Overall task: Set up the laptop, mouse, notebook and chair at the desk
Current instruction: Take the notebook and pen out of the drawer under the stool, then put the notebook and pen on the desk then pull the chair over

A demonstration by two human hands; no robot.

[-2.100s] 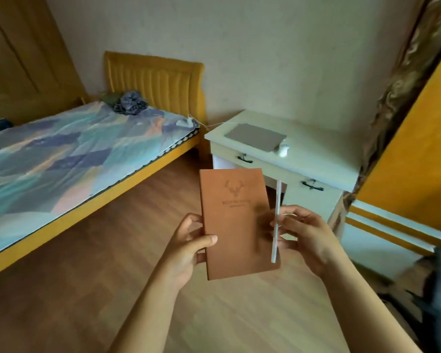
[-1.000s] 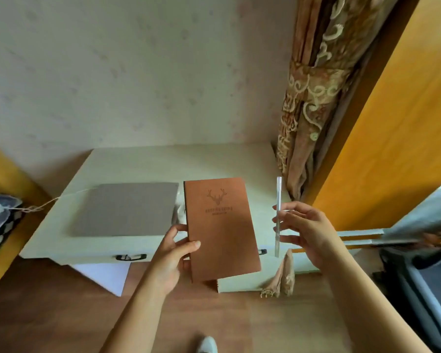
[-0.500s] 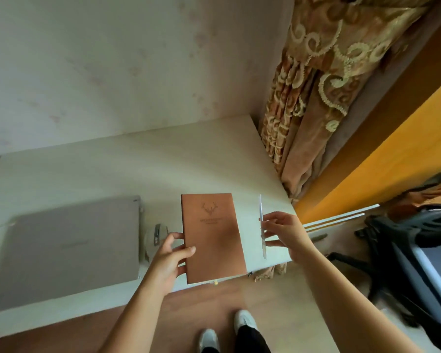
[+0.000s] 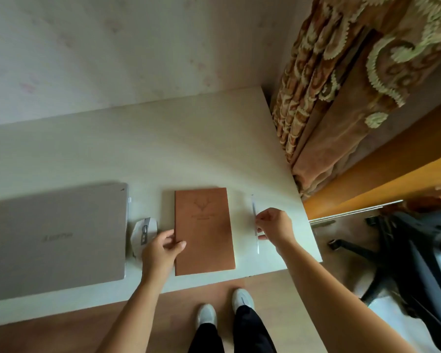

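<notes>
Overhead view of the pale counter (image 4: 163,154), which meets the wall at its far edge and a patterned curtain (image 4: 341,98) at its right edge; the near edge runs just above your white shoes (image 4: 243,299). The far half of the counter top lies bare.

The brown notebook (image 4: 204,230), closed, with a faint antler emblem on its cover, lies flat near the counter's near edge, its long sides running near to far. Your left hand (image 4: 161,250) holds its left edge, thumb on the cover, the other fingers hidden beneath. Just left of that hand sits the white mouse (image 4: 143,233), then the closed grey laptop (image 4: 56,238), apart from the mouse.

Your right hand (image 4: 274,225) pinches a slim white pen (image 4: 255,225) right of the notebook, near the counter's right edge. The dark chair (image 4: 405,250) stands on the floor, well right of the counter.
</notes>
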